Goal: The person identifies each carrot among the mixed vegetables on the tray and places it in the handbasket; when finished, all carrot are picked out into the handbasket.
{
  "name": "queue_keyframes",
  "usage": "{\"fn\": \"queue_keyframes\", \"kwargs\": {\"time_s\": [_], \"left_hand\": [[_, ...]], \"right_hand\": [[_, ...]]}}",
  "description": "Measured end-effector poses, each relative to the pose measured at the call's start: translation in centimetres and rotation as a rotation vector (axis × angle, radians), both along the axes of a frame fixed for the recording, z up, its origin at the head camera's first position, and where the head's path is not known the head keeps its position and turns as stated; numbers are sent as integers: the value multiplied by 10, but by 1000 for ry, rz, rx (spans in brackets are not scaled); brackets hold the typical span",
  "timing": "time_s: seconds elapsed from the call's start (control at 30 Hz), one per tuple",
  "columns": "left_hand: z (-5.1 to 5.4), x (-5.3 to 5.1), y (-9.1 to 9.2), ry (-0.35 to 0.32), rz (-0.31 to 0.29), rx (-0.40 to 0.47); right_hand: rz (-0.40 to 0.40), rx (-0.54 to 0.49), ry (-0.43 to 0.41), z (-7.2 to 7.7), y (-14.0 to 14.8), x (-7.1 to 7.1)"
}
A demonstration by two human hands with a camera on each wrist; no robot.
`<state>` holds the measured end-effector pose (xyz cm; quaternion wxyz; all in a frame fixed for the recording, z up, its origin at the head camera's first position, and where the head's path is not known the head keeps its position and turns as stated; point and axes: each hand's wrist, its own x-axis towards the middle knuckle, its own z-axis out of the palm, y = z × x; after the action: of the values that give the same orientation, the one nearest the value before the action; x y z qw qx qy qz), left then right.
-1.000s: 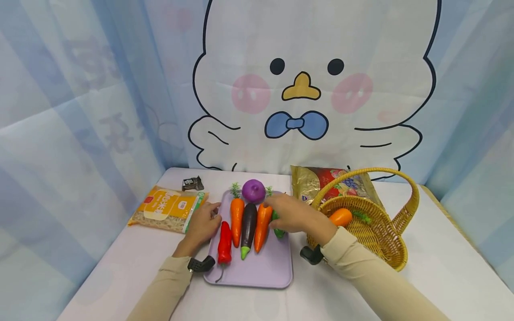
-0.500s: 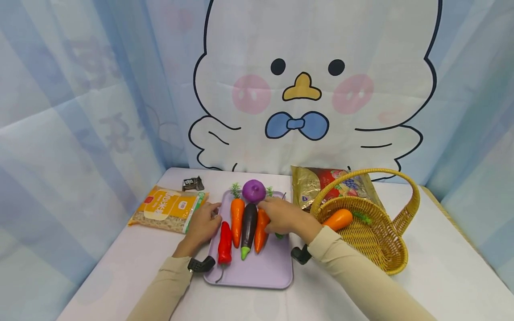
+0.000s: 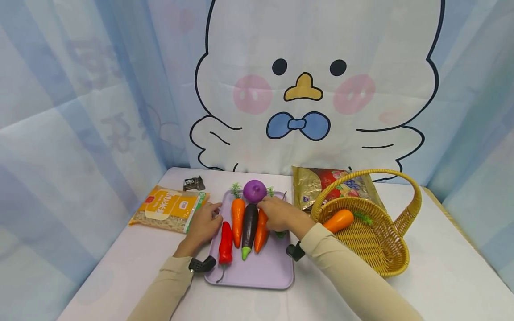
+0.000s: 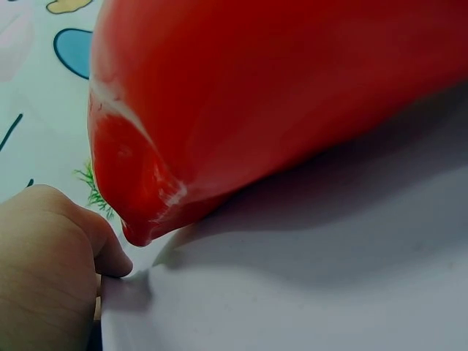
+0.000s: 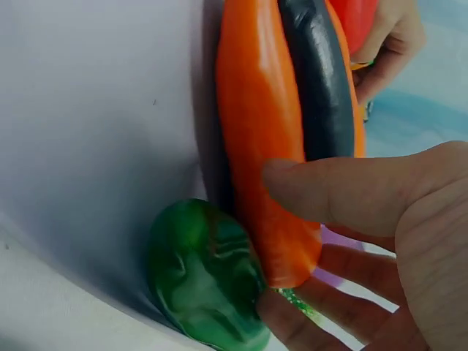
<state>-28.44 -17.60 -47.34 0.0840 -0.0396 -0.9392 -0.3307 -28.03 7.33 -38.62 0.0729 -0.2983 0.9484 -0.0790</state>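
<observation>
On a lilac tray [image 3: 269, 274], my right hand [image 3: 283, 216] holds the upper part of an orange carrot [image 3: 261, 238]. In the right wrist view its thumb lies across the carrot, with the fingers at the far side near a green pepper [image 5: 205, 274]. My left hand [image 3: 204, 224] grips the tray's left rim, beside a red chili pepper [image 4: 241, 95]. Between the held carrot and a second carrot [image 3: 238, 223] lies a dark eggplant [image 3: 250, 225]. A purple onion [image 3: 254, 191] sits at the tray's back edge. My right hand partly hides the green pepper in the head view.
A wicker basket [image 3: 395, 256] with a tall handle stands at the right, with a carrot [image 3: 339, 221] in it. Behind it lies a gold and red packet [image 3: 305, 185]. At the left are a yellow grain bag [image 3: 168, 209] and a small dark packet [image 3: 194, 183].
My right hand has moved left and slightly down, closing in on the right-hand carrot. The left hand has stayed at the tray rim.
</observation>
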Motion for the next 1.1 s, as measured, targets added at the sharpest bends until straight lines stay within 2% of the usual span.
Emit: {"fn": "queue_keyframes", "kwargs": {"time_s": [0.4,0.67,1.1], "left_hand": [[1,0,0,38,-8,-3],[-1,1,0,11,6,-3],[-2,-1,-1,12,7,-2]], "right_hand": [[-8,58,68,-9,-5,-4],[-9,57,101,-16,-5,-6],[77,113,173,-15,-3,-3]]}}
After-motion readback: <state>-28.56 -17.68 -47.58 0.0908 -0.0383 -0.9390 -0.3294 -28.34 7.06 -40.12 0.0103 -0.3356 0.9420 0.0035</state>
